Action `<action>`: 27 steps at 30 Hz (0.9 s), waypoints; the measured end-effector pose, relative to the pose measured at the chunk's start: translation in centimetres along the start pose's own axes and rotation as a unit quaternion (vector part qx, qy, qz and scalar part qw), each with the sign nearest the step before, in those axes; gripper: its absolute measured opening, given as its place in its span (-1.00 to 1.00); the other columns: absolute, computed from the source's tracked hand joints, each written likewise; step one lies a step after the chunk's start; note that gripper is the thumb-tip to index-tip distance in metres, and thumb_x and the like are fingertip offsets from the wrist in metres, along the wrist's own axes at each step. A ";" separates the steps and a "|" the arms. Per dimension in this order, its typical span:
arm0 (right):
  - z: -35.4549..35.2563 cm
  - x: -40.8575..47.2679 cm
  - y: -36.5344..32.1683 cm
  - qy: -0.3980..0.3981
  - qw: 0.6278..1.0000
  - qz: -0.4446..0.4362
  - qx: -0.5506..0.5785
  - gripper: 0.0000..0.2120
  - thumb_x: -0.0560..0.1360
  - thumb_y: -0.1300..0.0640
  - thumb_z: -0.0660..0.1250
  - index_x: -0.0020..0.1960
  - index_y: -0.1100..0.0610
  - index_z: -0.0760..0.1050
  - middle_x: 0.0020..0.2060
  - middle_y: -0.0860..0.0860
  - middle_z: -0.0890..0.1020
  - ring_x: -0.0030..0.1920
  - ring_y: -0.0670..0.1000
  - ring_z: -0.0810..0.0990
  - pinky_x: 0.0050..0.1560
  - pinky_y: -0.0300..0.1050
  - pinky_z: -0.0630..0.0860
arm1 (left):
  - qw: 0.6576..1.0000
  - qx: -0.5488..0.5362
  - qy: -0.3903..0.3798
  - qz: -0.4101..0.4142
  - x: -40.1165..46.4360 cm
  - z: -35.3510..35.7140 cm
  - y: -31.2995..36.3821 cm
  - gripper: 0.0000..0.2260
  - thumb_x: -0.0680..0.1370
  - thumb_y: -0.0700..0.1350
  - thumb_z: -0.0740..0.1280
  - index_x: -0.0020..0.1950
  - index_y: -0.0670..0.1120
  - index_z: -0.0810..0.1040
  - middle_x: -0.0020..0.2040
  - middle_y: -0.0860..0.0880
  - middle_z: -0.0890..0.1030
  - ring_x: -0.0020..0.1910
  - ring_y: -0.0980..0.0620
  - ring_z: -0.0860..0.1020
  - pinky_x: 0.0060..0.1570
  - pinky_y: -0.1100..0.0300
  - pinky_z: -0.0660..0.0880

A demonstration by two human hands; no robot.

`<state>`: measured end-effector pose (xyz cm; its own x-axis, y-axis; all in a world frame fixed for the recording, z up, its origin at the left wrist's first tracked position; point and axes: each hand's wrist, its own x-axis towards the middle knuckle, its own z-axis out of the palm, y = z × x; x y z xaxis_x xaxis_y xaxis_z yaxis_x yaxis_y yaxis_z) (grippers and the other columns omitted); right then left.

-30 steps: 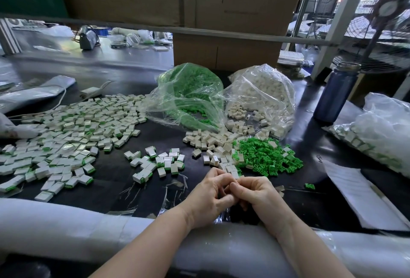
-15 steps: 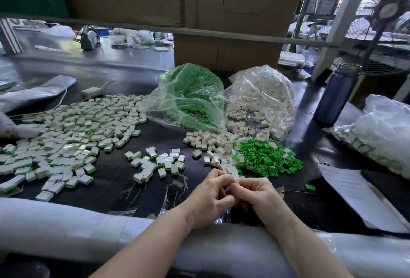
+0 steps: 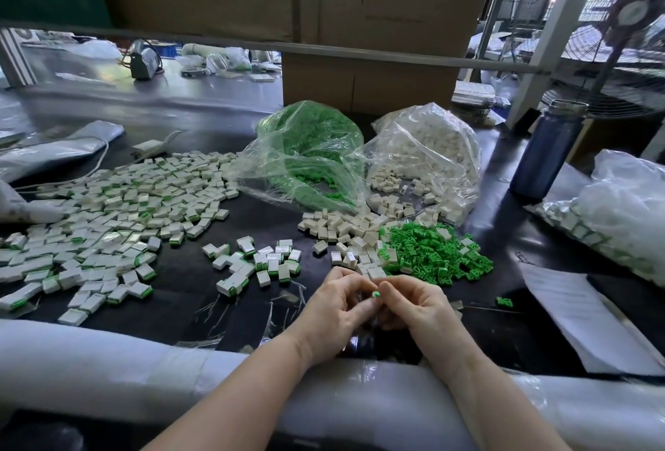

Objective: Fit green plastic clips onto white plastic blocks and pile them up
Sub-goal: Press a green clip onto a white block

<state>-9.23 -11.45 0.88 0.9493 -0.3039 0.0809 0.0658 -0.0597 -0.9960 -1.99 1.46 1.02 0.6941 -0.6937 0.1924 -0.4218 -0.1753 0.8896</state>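
While both forearms lie over the padded white roll (image 3: 108, 360) along the near edge of the desk (image 3: 187, 274), the two hands meet just above the dark surface, close to the middle of that edge. The left hand (image 3: 334, 314) has its fingers curled inward, and the right hand (image 3: 417, 310) is curled in the same way, fingertips facing fingertips. Between them a small green clip (image 3: 376, 294) shows, pinched at the tips; I cannot tell whether a white block is under it, since the fingers hide it.

Behind the hands lies a loose heap of green clips (image 3: 435, 252), small and angular, touching a heap of plain white blocks (image 3: 345, 231), which are boxy with matte faces. A small group of fitted blocks (image 3: 255, 263) with green edges lies to the left of these, and a wide spread of finished blocks (image 3: 108, 220) covers the left part of the desk. Toward the far edge stand two crumpled clear bags, a bag of green clips (image 3: 309, 148) and a bag of white blocks (image 3: 428, 152), both glossy. A dark blue bottle (image 3: 548, 152) stands upright near the right edge, beside a sheet of paper (image 3: 583, 314).
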 end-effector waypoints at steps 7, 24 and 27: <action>-0.4 -0.2 0.1 0.049 0.997 -0.025 -0.059 -0.90 0.42 0.33 0.40 -0.25 0.20 0.56 -0.42 0.02 0.59 -0.38 -0.04 0.52 -0.34 -0.21 0.50 | 1.000 0.019 0.009 0.000 0.0 0.2 -0.2 -0.88 0.51 -0.16 0.36 -0.01 -0.18 0.59 -0.01 -0.02 0.42 -0.23 0.14 0.40 -0.17 0.44 0.39; -1.8 0.6 1.2 0.281 0.943 0.003 -0.180 -0.87 0.45 0.26 0.39 -0.22 0.06 0.54 -0.25 0.00 0.62 -0.16 0.02 0.57 -0.14 -0.17 0.43 | 0.955 0.034 0.283 -0.087 0.5 -0.8 -1.3 -0.82 0.54 -0.27 0.28 0.08 -0.07 0.58 -0.04 -0.01 0.51 -0.12 0.06 0.55 -0.04 0.36 0.44; -2.0 0.7 1.2 0.309 0.923 0.025 -0.230 -0.90 0.46 0.25 0.36 -0.07 0.09 0.53 -0.08 0.06 0.59 0.00 0.08 0.54 0.06 -0.06 0.44 | 0.946 0.070 0.298 -0.107 0.5 -1.0 -1.5 -0.74 0.53 -0.28 0.29 0.21 -0.15 0.54 0.11 -0.04 0.35 -0.06 0.08 0.43 0.00 0.52 0.23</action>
<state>-9.06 -13.65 -0.22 0.5821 -0.7923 0.1828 -0.2446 -0.3849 -0.8899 -0.41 2.06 0.24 0.9604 -0.1226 0.2503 -0.2785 -0.3873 0.8789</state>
